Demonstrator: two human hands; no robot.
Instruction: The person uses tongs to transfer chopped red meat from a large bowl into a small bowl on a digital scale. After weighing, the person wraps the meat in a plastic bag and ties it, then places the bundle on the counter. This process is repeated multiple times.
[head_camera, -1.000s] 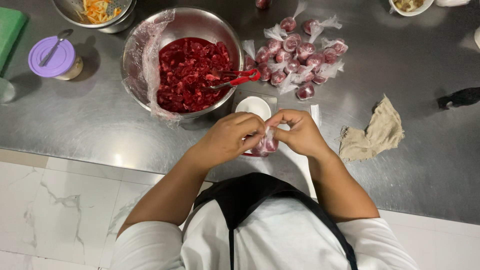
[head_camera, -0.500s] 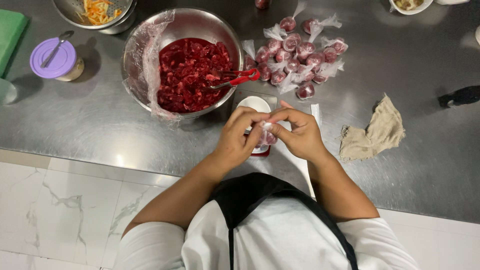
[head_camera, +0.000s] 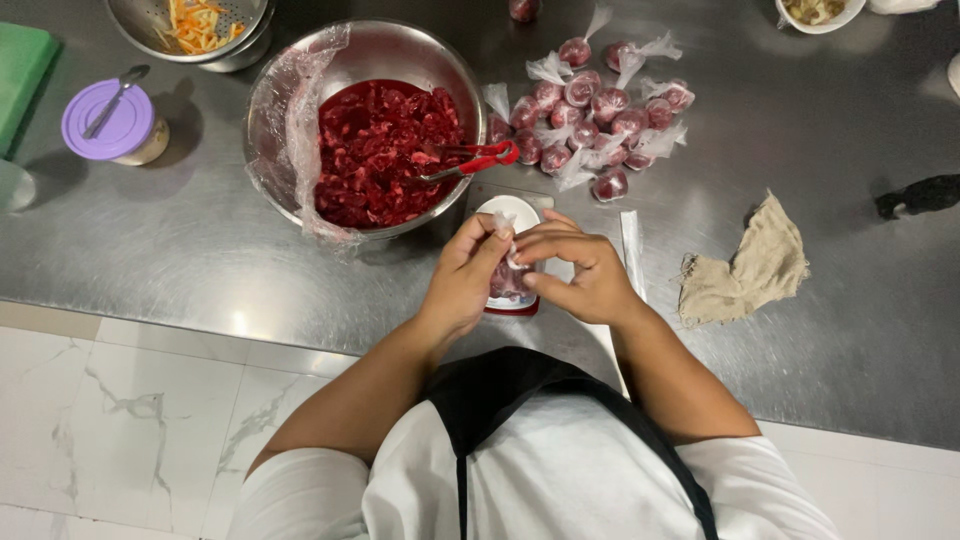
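Observation:
My left hand (head_camera: 466, 272) and my right hand (head_camera: 580, 270) meet over a small white dish (head_camera: 510, 211) on the steel counter. Together they pinch a small clear plastic bag of red meat (head_camera: 506, 278), twisting its top between the fingertips. Just beyond stands a large steel bowl (head_camera: 385, 50) full of red marinated meat (head_camera: 375, 150), lined with plastic film, with red-tipped tongs (head_camera: 470, 162) resting on its rim. Behind my right hand lies a pile of several tied meat bags (head_camera: 600, 105).
A beige rag (head_camera: 745, 265) lies to the right. A purple-lidded jar with a spoon (head_camera: 112, 120) and a colander of orange strips (head_camera: 195, 22) are at the left. A green board (head_camera: 20, 70) is at the far left. The counter's near edge runs below my arms.
Both hands have lifted the small bag a little away from my body, over the white dish, and the fingers have shifted on its top.

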